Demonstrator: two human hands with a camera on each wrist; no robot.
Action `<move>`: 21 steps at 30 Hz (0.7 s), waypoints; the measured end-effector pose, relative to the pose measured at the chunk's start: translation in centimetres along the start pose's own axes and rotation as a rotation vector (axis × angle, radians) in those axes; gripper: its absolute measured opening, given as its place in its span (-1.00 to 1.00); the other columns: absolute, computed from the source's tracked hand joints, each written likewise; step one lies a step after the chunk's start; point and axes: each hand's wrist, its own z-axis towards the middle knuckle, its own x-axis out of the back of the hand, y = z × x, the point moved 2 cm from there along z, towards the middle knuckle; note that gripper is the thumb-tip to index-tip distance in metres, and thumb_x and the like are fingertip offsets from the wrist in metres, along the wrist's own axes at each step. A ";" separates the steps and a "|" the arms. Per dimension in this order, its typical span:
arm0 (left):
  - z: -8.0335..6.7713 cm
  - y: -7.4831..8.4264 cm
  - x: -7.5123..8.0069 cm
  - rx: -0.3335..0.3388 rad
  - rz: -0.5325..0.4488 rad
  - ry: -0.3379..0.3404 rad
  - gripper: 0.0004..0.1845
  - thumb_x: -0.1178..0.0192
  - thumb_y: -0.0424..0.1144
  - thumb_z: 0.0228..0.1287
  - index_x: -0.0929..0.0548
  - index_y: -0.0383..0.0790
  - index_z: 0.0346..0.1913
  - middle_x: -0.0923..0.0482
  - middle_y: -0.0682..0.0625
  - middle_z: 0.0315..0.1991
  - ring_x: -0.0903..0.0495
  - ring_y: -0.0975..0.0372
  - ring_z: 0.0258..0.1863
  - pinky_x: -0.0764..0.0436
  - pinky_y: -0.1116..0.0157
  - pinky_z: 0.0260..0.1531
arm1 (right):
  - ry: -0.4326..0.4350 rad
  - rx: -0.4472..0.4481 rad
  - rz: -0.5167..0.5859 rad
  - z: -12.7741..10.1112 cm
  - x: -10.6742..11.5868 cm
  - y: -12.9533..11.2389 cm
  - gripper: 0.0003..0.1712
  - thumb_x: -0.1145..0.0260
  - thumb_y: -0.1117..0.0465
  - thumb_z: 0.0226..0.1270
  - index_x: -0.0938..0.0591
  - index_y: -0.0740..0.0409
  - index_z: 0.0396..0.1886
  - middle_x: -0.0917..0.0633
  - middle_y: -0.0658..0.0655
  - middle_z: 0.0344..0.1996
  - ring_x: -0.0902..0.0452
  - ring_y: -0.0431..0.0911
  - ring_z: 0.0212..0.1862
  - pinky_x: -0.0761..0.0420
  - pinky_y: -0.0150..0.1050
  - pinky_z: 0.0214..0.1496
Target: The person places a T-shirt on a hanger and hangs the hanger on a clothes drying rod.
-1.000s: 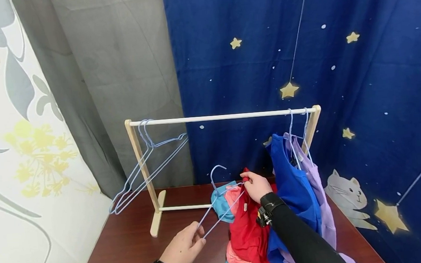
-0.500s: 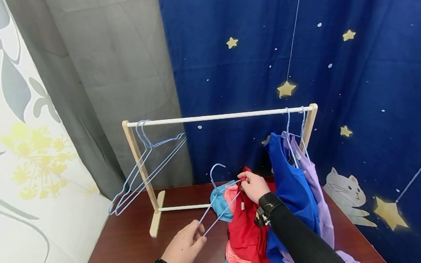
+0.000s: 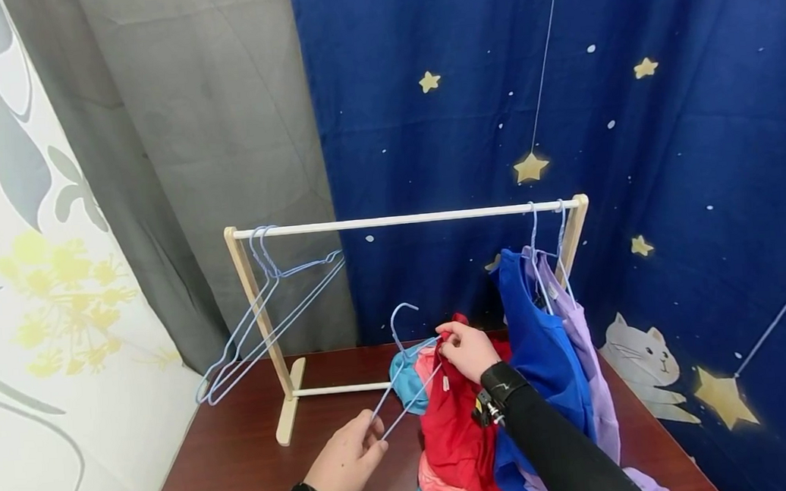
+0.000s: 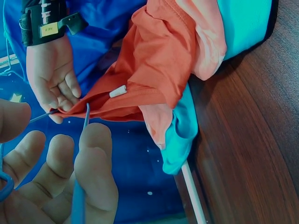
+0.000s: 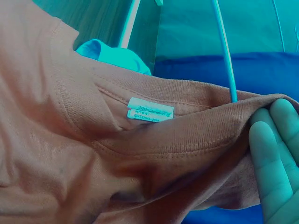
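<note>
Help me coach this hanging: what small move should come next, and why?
Probably slide the hanger further into the red shirt collar: the left hand grips its lower end, the right hand pinches the collar over its arm, and most of the wire is outside.

Dark wooden table [image 3: 244, 469] bears clothes rack [image 3: 288, 412]; garment heap [image 3: 454, 439]

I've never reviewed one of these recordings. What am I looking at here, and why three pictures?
There is no machine: a person works with bare hands, wearing one camera on the head and one on each wrist. The head view shows a small wooden rack standing on a dark table, with shirts piled beside it. The left hand grips the lower end of a blue wire hanger. The right hand pinches the collar of a red shirt at the hanger's other end. The wrist views show the same collar up close.
</note>
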 end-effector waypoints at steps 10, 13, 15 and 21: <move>0.2 0.0 -0.4 0.011 -0.032 -0.006 -0.85 -0.23 -0.16 0.38 -0.48 -0.06 -0.13 -0.48 0.11 -0.46 -0.45 0.29 -0.53 -0.43 0.30 -0.54 | 0.031 0.137 -0.152 -0.3 0.1 -0.2 -0.74 -0.26 0.27 0.46 -0.75 -0.02 0.04 -0.76 -0.04 -0.28 -0.66 -0.05 -0.18 -0.60 -0.05 0.05; 0.3 -0.1 -0.4 0.008 -0.039 -0.005 -0.85 -0.22 -0.16 0.39 -0.48 -0.06 -0.12 -0.49 0.11 -0.46 -0.45 0.29 -0.52 -0.44 0.30 -0.54 | 0.048 0.216 -0.193 -0.4 0.3 -0.2 -0.72 -0.30 0.27 0.44 -0.77 -0.06 0.04 -0.74 -0.01 -0.21 -0.64 -0.02 -0.16 -0.61 -0.08 0.01; 0.3 -0.2 -0.4 0.002 -0.040 0.001 -0.85 -0.22 -0.16 0.38 -0.48 -0.06 -0.12 -0.49 0.12 -0.46 -0.45 0.30 -0.52 -0.44 0.30 -0.53 | 0.060 0.265 -0.218 -0.5 0.4 -0.2 -0.71 -0.32 0.29 0.42 -0.78 -0.07 0.04 -0.66 -0.03 -0.27 -0.59 -0.06 -0.17 -0.59 -0.14 -0.08; 0.3 -0.2 -0.4 -0.015 -0.046 0.017 -0.85 -0.23 -0.15 0.39 -0.48 -0.05 -0.12 -0.50 0.14 -0.46 -0.46 0.31 -0.52 -0.46 0.31 -0.52 | 0.128 0.358 -0.274 -0.7 0.6 -0.4 -0.69 -0.36 0.29 0.37 -0.80 -0.14 0.00 -0.42 -0.06 -0.32 -0.37 -0.10 -0.11 -0.47 -0.21 -0.19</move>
